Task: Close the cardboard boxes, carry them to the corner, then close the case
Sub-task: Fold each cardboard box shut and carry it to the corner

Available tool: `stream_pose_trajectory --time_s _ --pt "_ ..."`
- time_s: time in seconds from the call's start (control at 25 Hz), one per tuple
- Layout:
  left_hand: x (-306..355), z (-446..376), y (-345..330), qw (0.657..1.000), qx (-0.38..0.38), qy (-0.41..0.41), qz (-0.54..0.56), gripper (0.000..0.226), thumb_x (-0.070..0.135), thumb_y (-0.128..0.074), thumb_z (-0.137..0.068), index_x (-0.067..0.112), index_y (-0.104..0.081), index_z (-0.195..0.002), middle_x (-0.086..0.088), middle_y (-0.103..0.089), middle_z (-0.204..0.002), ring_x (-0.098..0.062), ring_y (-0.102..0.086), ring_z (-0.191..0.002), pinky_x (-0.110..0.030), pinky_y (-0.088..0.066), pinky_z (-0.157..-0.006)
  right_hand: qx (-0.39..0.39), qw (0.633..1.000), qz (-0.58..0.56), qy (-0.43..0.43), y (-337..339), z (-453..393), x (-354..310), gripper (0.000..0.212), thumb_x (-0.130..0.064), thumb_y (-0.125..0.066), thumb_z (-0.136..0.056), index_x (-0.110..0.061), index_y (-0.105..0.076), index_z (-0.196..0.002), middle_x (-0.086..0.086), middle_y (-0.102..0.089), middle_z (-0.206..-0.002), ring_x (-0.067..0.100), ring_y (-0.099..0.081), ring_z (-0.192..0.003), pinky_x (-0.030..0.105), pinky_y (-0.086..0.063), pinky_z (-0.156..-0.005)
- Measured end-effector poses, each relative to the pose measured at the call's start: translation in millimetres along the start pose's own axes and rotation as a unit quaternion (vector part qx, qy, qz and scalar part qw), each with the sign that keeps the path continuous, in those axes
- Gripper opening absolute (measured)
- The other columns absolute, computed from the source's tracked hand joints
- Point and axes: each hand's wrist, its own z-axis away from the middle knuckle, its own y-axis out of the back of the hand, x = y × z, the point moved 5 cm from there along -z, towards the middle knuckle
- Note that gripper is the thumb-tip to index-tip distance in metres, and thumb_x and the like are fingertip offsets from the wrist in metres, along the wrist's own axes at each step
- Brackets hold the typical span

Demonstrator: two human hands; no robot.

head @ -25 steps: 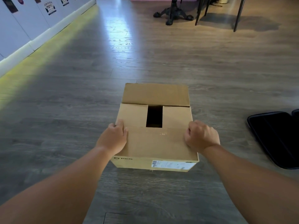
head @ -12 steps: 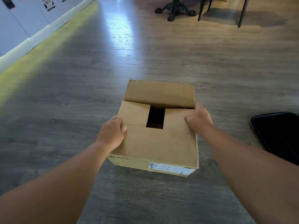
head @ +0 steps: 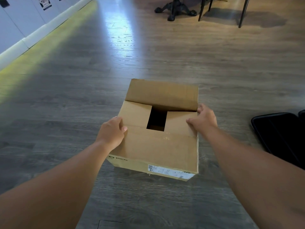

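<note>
A brown cardboard box [head: 158, 146] stands on the floor in front of me. Its near flap and both side flaps lie folded in, leaving a dark gap in the middle. The far flap [head: 163, 94] still stands up, leaning slightly inward. My left hand [head: 112, 131] rests on the box's left top edge, thumb lying on the near flap. My right hand [head: 203, 120] lies on the right side flap, fingers spread, fingertips at the lower right corner of the far flap. An open black case [head: 280, 138] lies on the floor at the right edge, partly cut off.
Grey wood floor [head: 74, 96] stretches all around the box. A white wall with a baseboard [head: 41, 32] runs along the far left. A black table base [head: 175, 9] and thin dark chair legs [head: 242, 12] stand at the far end.
My right hand has moved from the near flap's right edge forward to the far right corner by the upright flap. The left hand stayed on the left edge. The box has turned slightly.
</note>
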Motion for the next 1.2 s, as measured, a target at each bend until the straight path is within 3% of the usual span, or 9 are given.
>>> stream_pose_trajectory --time_s 0.16,0.32,0.4,0.56,0.68,0.76,0.88,1.0,1.2 --pt "0 2 1 1.0 0.001 0.007 0.0 0.016 0.022 -0.055 -0.1 0.011 -0.053 -0.089 -0.001 -0.057 -0.087 -0.024 -0.056 -0.087 -0.033 -0.04 -0.071 -0.002 0.999 -0.039 0.005 4 0 1 0.075 -0.011 -0.084 -0.07 -0.023 -0.053 -0.138 -0.004 -0.063 -0.132 0.02 -0.065 -0.112 0.042 -0.054 -0.095" --pt "0 2 0 1.0 -0.004 0.017 0.012 0.012 0.021 -0.055 -0.1 0.011 -0.053 -0.092 -0.001 -0.058 -0.087 -0.025 -0.058 -0.088 -0.032 -0.038 -0.07 0.007 0.999 0.032 0.03 5 10 7 0.055 -0.022 -0.076 -0.08 -0.025 -0.051 -0.129 -0.003 -0.064 -0.119 0.023 -0.064 -0.104 0.034 -0.051 -0.083" --pt "-2 2 0 0.998 -0.011 0.045 0.049 0.013 0.021 -0.058 -0.099 0.011 -0.053 -0.106 -0.005 -0.062 -0.093 -0.027 -0.06 -0.092 -0.034 -0.041 -0.072 -0.002 0.996 0.06 0.069 7 17 10 0.047 -0.018 -0.072 -0.082 -0.03 -0.052 -0.123 -0.002 -0.066 -0.107 0.023 -0.065 -0.097 0.031 -0.049 -0.077" --pt "-6 3 -1 0.992 -0.005 0.098 0.083 0.062 0.022 -0.064 -0.096 0.004 -0.03 -0.144 -0.018 -0.063 -0.117 -0.036 -0.059 -0.109 -0.044 -0.048 -0.085 -0.024 0.976 0.138 0.164 9 37 11 0.054 -0.012 -0.068 -0.081 -0.018 -0.056 -0.134 0.006 -0.065 -0.122 0.029 -0.062 -0.109 0.029 -0.047 -0.088" --pt "-5 5 0 0.993 0.003 0.07 0.1 0.084 0.019 -0.064 -0.096 0.024 -0.007 -0.158 -0.011 -0.059 -0.117 -0.033 -0.055 -0.111 -0.043 -0.042 -0.09 -0.097 0.96 0.194 0.179 1 60 16 0.072 -0.032 -0.067 -0.086 -0.012 -0.042 -0.151 0.006 -0.053 -0.14 0.025 -0.055 -0.119 0.037 -0.044 -0.106" --pt "-3 2 0 0.997 -0.018 0.031 0.061 0.071 0.02 -0.059 -0.099 0.033 -0.02 -0.157 -0.01 -0.059 -0.121 -0.031 -0.053 -0.112 -0.041 -0.041 -0.091 -0.111 0.958 0.206 0.165 -3 70 18 0.078 -0.048 -0.065 -0.087 -0.017 -0.038 -0.154 0.004 -0.054 -0.133 0.024 -0.056 -0.115 0.038 -0.045 -0.103" --pt "-3 -3 -1 0.999 -0.036 0.012 0.013 0.05 0.023 -0.054 -0.102 0.026 -0.042 -0.151 -0.015 -0.056 -0.136 -0.034 -0.048 -0.126 -0.044 -0.039 -0.102 -0.051 0.956 0.254 0.139 -11 84 12 0.064 -0.051 -0.054 -0.096 -0.021 -0.042 -0.151 0.013 -0.062 -0.118 0.035 -0.062 -0.106 0.043 -0.048 -0.091" --pt "-4 -5 -3 0.999 -0.025 0.019 0.026 0.048 0.022 -0.055 -0.101 0.023 -0.048 -0.148 -0.014 -0.057 -0.137 -0.035 -0.048 -0.128 -0.043 -0.04 -0.102 -0.027 0.971 0.226 0.079 -24 92 3 0.055 -0.043 -0.048 -0.101 -0.02 -0.042 -0.15 0.018 -0.06 -0.114 0.039 -0.06 -0.104 0.044 -0.047 -0.087" --pt "-8 -2 -2 0.998 0.024 0.041 0.038 0.047 0.023 -0.065 -0.095 0.02 -0.056 -0.141 -0.011 -0.06 -0.137 -0.034 -0.05 -0.129 -0.041 -0.041 -0.104 -0.034 0.978 0.192 0.08 -26 88 -9 0.065 -0.046 -0.058 -0.092 -0.018 -0.043 -0.149 0.014 -0.053 -0.12 0.035 -0.057 -0.109 0.044 -0.048 -0.092"
